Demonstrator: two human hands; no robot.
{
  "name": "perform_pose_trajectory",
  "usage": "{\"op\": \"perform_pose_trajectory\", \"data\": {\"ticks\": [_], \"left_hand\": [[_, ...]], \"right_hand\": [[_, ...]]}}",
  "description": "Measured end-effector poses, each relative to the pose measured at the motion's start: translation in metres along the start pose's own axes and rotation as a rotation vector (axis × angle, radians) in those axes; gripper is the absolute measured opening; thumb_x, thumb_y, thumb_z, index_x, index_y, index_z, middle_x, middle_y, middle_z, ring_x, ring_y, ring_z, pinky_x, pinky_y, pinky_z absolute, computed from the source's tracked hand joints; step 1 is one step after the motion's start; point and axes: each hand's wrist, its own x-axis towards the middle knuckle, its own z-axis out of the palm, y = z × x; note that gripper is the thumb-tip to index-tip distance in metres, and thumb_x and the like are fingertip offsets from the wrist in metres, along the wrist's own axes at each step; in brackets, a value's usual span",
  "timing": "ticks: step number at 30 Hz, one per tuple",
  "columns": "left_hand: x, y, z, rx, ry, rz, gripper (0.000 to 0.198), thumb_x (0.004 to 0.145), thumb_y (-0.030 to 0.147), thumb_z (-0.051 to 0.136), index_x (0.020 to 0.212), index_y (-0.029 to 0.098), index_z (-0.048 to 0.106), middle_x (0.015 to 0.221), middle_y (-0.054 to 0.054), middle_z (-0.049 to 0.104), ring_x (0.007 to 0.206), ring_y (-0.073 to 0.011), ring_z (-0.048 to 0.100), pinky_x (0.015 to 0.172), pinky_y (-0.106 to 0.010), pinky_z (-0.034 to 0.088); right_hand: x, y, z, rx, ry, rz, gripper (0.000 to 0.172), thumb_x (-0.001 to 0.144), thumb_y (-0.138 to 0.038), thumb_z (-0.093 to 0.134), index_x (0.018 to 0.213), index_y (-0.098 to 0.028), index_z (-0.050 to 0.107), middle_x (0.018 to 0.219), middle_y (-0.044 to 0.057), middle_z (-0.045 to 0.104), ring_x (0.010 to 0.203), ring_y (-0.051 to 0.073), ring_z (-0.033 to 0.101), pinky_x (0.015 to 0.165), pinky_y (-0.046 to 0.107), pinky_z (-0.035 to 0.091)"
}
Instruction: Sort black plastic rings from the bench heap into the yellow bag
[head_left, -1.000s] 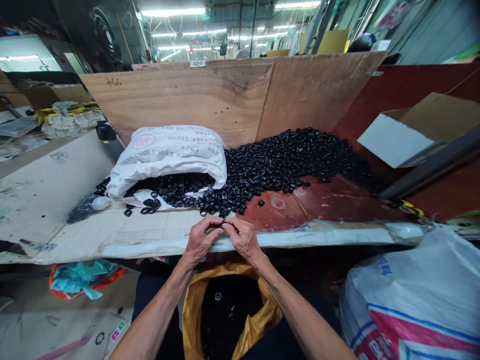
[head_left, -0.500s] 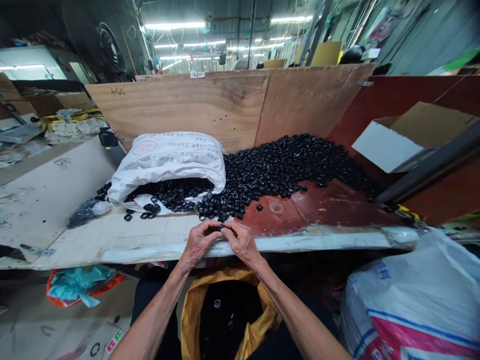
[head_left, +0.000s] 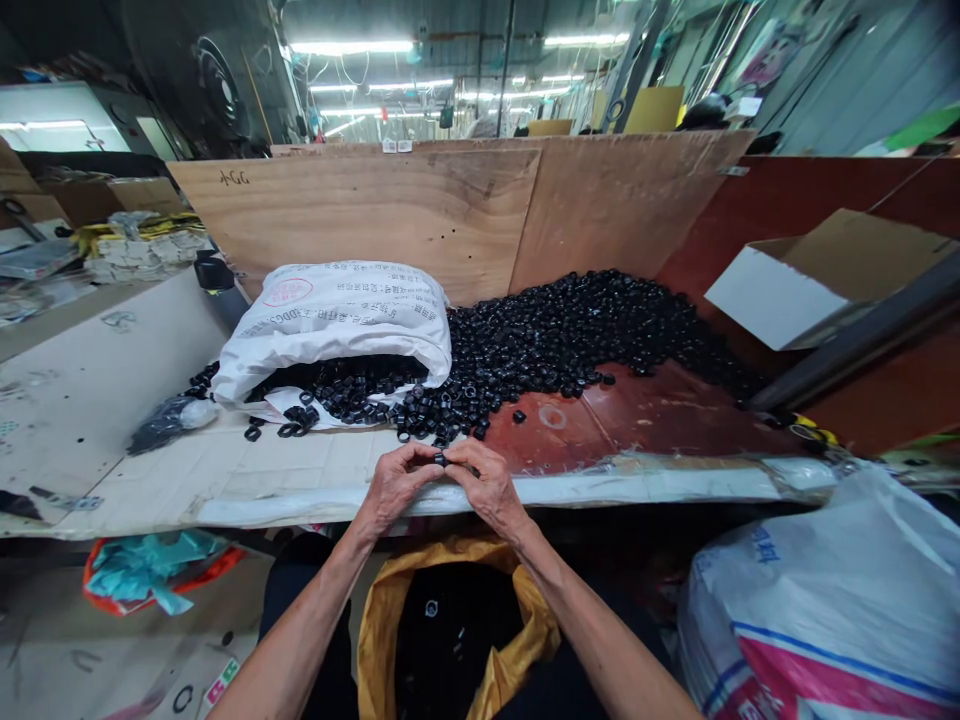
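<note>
Two hands meet at the front edge of the worktop (head_left: pixel 300 470): the left hand (head_left: pixel 394 487) and the right hand (head_left: pixel 489 487) both pinch one small black ring (head_left: pixel 441 460) between their fingertips, just above the edge's taped lip. The part is tiny and half covered by the fingers, so its shape is probably a ring like the others, though that is hard to confirm.

Just behind the hands, a big heap of black rings (head_left: pixel 570 330) spreads toward the back right corner, against the plywood wall (head_left: pixel 375 210). A white printed sack (head_left: pixel 337 310) lies on its side toward the left, its mouth spilling rings onto the cardboard cover; a few strays sit near its lip. A small dark bundle (head_left: pixel 161 425) rests near the left edge. A cardboard box (head_left: pixel 780 290) sits tilted beyond the right edge.

Below the front edge, between the forearms, an open yellow bag (head_left: pixel 382 620) holds dark parts. A white sack with pink print (head_left: pixel 825 610) stands to the right, and teal cloth (head_left: pixel 142 570) lies to the left.
</note>
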Motion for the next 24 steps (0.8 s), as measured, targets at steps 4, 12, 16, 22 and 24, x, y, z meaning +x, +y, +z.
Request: {"op": "perform_pose_trajectory", "data": {"ticks": [4, 12, 16, 22, 24], "left_hand": [[0.001, -0.001, -0.001, -0.052, -0.002, -0.059, 0.024, 0.074, 0.028, 0.079, 0.094, 0.015, 0.075, 0.084, -0.003, 0.074, 0.073, -0.0150, 0.064, 0.070, -0.026, 0.050], [0.001, 0.002, 0.000, -0.084, -0.026, -0.032, 0.024, 0.074, 0.028, 0.079, 0.094, 0.016, 0.074, 0.087, -0.002, 0.074, 0.077, -0.0153, 0.065, 0.075, -0.026, 0.049], [0.000, 0.006, 0.001, -0.075, -0.059, -0.073, 0.023, 0.075, 0.028, 0.079, 0.093, 0.015, 0.074, 0.085, -0.003, 0.074, 0.073, -0.0148, 0.064, 0.071, -0.026, 0.049], [-0.001, 0.005, 0.001, -0.039, -0.034, 0.065, 0.022, 0.078, 0.031, 0.078, 0.093, 0.016, 0.072, 0.089, -0.003, 0.073, 0.082, -0.0170, 0.065, 0.078, -0.028, 0.051], [-0.001, 0.003, 0.001, 0.018, -0.030, 0.136, 0.019, 0.080, 0.031, 0.077, 0.092, 0.016, 0.073, 0.091, -0.004, 0.072, 0.084, -0.0175, 0.065, 0.081, -0.029, 0.051]], "right_hand": [[0.001, -0.004, -0.001, 0.058, -0.006, -0.032, 0.013, 0.091, -0.019, 0.066, 0.098, -0.021, 0.077, 0.097, 0.008, 0.071, 0.090, 0.019, 0.068, 0.081, 0.033, 0.056], [0.000, 0.000, -0.002, 0.105, 0.033, 0.180, 0.010, 0.086, -0.020, 0.068, 0.094, -0.021, 0.074, 0.090, 0.004, 0.071, 0.083, 0.018, 0.066, 0.077, 0.030, 0.054], [-0.003, 0.003, -0.004, 0.088, 0.007, 0.211, 0.014, 0.083, -0.019, 0.068, 0.098, -0.021, 0.071, 0.095, 0.003, 0.072, 0.088, 0.019, 0.066, 0.082, 0.031, 0.053], [-0.005, 0.003, 0.005, -0.020, 0.076, 0.173, 0.017, 0.088, -0.028, 0.069, 0.102, -0.020, 0.068, 0.089, 0.003, 0.072, 0.077, 0.017, 0.068, 0.074, 0.028, 0.056], [-0.006, 0.004, 0.008, -0.078, 0.077, 0.137, 0.019, 0.092, -0.031, 0.065, 0.107, -0.020, 0.067, 0.088, 0.004, 0.072, 0.074, 0.017, 0.068, 0.072, 0.027, 0.056]]}}
